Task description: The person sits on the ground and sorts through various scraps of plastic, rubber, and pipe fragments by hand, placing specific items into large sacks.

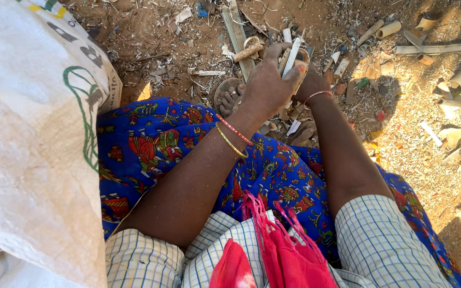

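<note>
Red cloth (pixel 273 256) hangs nearest, over a blue patterned skirt (pixel 198 154). One big white sack (pixel 28 149) stands at nine o'clock, contents hidden. At twelve o'clock, the left hand (pixel 268 82) grips a pale, flat, dusty strip (pixel 293 56); the right hand (pixel 310 82) lies behind it, fingers hidden. Two bangles (pixel 233 137) circle the left wrist.

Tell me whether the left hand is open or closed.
Closed: the left hand has its fingers curled around pale strips.
</note>
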